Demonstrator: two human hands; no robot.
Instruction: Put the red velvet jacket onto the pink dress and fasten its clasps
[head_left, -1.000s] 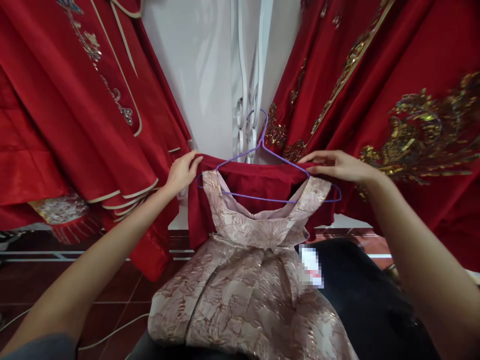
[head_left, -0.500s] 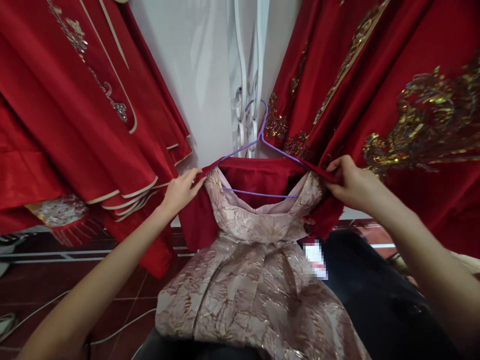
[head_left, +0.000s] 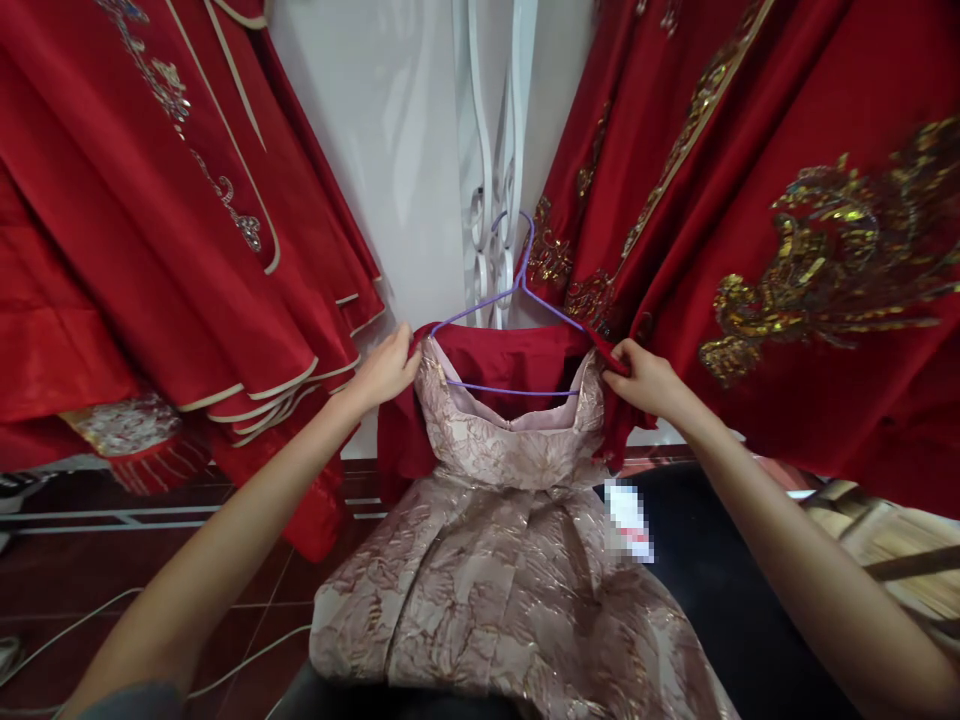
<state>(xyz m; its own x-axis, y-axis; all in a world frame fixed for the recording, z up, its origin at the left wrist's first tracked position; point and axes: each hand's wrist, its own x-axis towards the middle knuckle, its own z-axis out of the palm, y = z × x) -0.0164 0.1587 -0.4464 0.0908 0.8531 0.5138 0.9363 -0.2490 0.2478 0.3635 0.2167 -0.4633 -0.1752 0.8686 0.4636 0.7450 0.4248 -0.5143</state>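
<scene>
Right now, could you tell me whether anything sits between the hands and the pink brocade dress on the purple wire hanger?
Nothing does. The left hand and right hand each already grip a shoulder of the pink brocade dress, together with the dark red cloth draped over the purple wire hanger.

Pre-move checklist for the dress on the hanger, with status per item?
1. Left hand grips the pink dress at its shoulder: ok.
2. Right hand grips the other shoulder: ok.
3. Purple hanger inside the neckline: ok.
4. Hanger hook caught on the white rack: cannot tell.
5. Red garment behind the dress, on the same hanger: cannot tell.
6. Skirt lies flat, unsnagged: ok.
</scene>
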